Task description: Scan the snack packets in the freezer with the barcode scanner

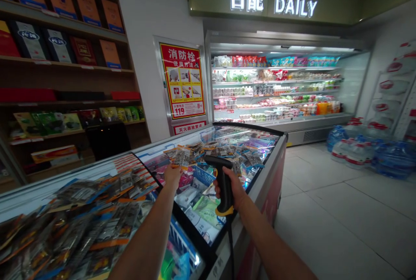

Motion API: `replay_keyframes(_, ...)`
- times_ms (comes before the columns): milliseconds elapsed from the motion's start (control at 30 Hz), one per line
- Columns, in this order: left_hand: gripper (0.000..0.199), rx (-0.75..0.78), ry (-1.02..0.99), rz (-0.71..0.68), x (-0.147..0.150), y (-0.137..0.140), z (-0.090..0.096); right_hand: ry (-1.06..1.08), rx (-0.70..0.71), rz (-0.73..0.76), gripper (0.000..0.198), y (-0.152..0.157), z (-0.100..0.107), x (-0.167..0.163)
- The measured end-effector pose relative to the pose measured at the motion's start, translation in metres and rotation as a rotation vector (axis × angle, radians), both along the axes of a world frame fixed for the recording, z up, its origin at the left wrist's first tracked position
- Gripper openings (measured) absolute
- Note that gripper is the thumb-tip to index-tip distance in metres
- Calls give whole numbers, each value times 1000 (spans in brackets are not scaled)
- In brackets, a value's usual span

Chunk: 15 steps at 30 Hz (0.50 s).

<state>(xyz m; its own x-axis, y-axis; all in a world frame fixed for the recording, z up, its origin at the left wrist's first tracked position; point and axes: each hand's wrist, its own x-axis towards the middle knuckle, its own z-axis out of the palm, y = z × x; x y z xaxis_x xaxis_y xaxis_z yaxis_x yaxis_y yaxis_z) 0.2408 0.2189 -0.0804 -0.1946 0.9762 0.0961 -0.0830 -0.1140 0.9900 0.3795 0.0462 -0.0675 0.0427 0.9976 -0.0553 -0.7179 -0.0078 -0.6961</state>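
Observation:
My right hand (234, 188) is wrapped round the handle of a black and yellow barcode scanner (223, 184), its head pointing left and its cable hanging down. To its left, my left hand (173, 177) pinches the near edge of a small packet (183, 157) with an orange border and a printed label. Beyond both hands, more such packets (224, 152) lie spread on the glass lid of a chest freezer (279, 150). A large heap of similar packets (81, 219) covers the near left lid. Through the glass show bagged goods (206, 210) and a blue basket (203, 176).
Shelves with boxes and bags (65, 65) stand along the left wall. A lit open fridge (276, 80) stocked with packaged goods runs across the back. Water bottles (393, 158) stand on the tiled floor (325, 210) at right. A red poster (183, 83) hangs behind the freezer.

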Motion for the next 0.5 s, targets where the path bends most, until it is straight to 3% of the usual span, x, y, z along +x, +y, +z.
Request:
replay_keyframes(267,22,-13,-180,-10,-2,1,2,-16,-20,4,32,-1,1,0)
replay_keyframes(500,18,111,-170,120,-23,8,19,-31,-10,-24,33,-1,-1,0)
